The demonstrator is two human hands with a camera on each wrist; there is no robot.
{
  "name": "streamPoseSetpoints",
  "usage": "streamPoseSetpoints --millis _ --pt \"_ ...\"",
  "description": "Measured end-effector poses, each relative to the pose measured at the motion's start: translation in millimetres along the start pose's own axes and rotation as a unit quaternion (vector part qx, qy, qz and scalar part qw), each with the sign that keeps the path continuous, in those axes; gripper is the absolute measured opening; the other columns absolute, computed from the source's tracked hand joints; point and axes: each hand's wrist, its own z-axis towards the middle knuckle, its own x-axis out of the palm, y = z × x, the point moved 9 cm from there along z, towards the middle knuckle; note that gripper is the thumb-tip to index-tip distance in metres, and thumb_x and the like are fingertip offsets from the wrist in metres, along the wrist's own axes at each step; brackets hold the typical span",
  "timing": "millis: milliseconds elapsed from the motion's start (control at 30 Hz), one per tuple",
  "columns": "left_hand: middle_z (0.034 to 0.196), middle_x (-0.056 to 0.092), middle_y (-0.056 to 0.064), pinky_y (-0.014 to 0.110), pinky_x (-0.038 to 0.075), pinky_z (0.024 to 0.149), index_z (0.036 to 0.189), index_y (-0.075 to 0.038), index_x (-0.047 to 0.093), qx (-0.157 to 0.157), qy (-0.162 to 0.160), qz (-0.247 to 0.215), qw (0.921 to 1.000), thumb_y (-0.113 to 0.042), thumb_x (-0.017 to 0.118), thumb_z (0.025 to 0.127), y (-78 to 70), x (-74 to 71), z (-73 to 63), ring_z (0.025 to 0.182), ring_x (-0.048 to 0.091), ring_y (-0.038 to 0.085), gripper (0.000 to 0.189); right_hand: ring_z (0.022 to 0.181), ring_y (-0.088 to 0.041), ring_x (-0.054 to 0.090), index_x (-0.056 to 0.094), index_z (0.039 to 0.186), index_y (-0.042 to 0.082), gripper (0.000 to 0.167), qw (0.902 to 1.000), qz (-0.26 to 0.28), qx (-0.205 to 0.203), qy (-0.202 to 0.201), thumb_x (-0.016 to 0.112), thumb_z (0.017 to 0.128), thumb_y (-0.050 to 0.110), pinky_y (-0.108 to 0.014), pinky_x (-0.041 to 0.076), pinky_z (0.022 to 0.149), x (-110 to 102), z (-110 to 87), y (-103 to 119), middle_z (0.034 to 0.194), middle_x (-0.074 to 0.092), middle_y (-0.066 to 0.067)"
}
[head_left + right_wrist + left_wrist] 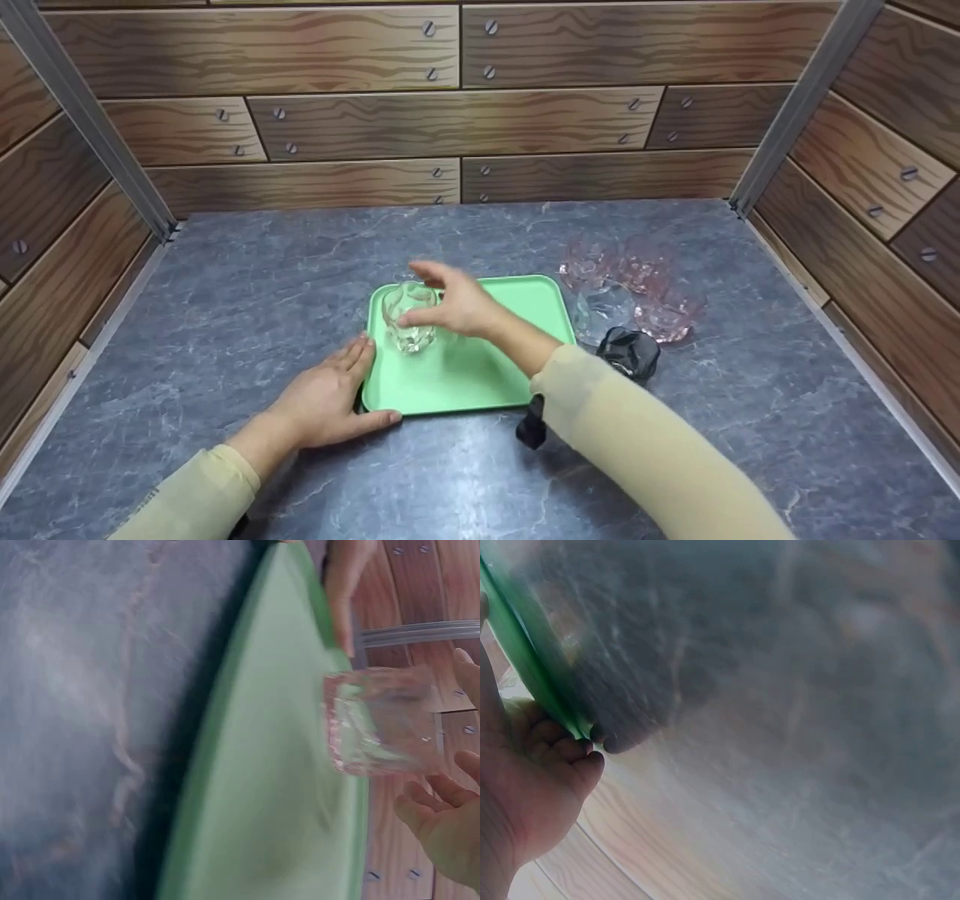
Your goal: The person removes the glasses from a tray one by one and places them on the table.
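Note:
A faceted see-through drinking glass point(409, 337) stands upright on the left part of a light green tray point(465, 386). My right hand point(461, 304) is just to the right of this glass, thumb and fingers spread apart; the thumb overlaps the glass in the head view. In the right wrist view a gap shows between the fingers point(431, 802) and the glass point(382, 724). My left hand point(326, 401) rests against the tray's left edge, fingers along the side and thumb at the near left corner. The left wrist view shows its fingertips at the green rim point(536, 664).
Right of the tray stand several pink glasses point(666, 322), a clear glass point(604, 313) and a dark see-through glass point(631, 352), close together. They are on a grey marbled tabletop point(285, 285). Wood-patterned panels point(352, 127) enclose the back and sides.

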Motion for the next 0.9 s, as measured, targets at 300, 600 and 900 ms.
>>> streamPoseSetpoints --millis 300,600,900 --pt "0.165 0.03 0.033 0.059 0.039 0.12 0.161 0.012 0.029 -0.002 0.0 0.001 1.0 -0.084 0.052 0.093 -0.2 -1.1 -0.4 0.15 0.036 0.05 0.119 0.142 -0.027 0.053 0.043 0.163 0.013 0.094 0.9996 0.001 0.027 -0.002 0.092 0.086 0.036 -0.04 0.047 0.116 14.4 0.3 -13.6 0.157 0.055 -0.007" --pt "0.165 0.032 0.033 0.059 0.041 0.119 0.161 0.012 0.031 -0.004 0.002 0.0 1.0 -0.085 0.051 0.093 -0.4 0.7 -3.5 0.151 0.037 0.049 0.12 0.136 -0.021 0.057 0.048 0.16 0.018 0.087 0.9992 0.002 0.036 -0.016 0.092 0.086 0.035 -0.039 0.05 0.112 7.8 -10.9 -3.7 0.15 0.061 -0.001" --pt "0.165 0.032 0.032 0.059 0.041 0.119 0.162 0.01 0.029 -0.009 0.004 -0.004 0.9999 -0.084 0.051 0.093 0.8 1.0 -1.7 0.151 0.037 0.049 0.119 0.114 -0.024 0.065 0.05 0.157 0.012 0.089 0.9988 -0.01 -0.016 -0.046 0.094 0.082 0.03 -0.034 0.06 0.093 -40.4 -33.4 41.0 0.142 0.065 -0.004"
